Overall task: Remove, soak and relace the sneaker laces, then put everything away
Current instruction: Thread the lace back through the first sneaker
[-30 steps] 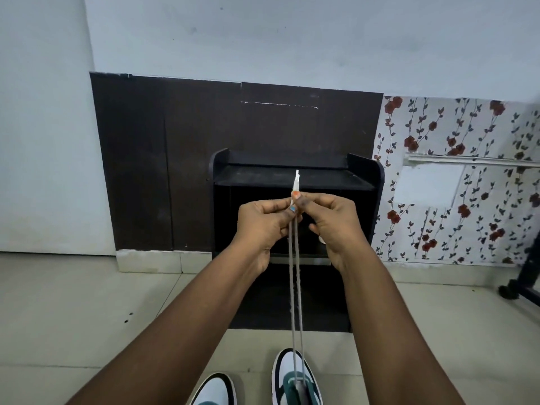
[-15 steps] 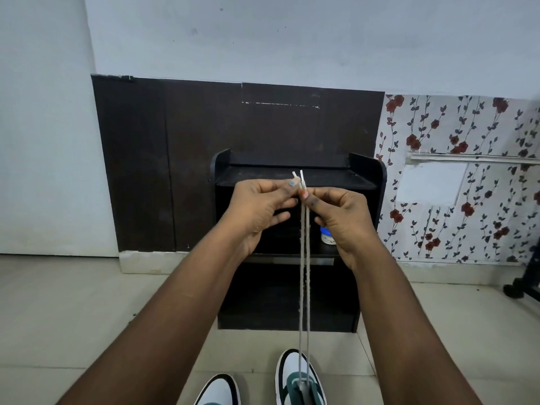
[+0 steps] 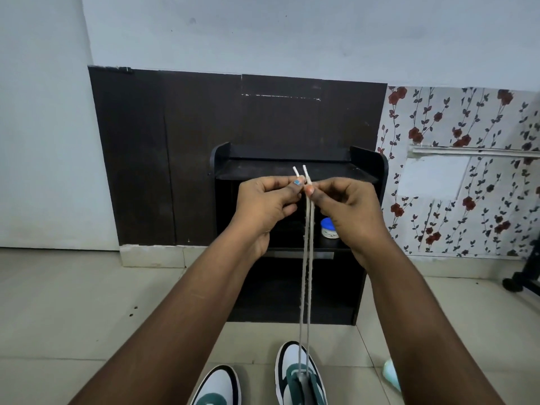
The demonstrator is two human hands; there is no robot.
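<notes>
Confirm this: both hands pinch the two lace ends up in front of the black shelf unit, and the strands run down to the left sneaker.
Not quite. The head view shows the lace strands running down to the right sneaker, not the left sneaker. The rest holds: the left hand and right hand pinch the lace ends before the black shelf unit.

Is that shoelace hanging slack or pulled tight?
Pulled tight. Both strands of the lace run straight from the right sneaker up to the left hand and right hand, which pinch its ends.
</notes>
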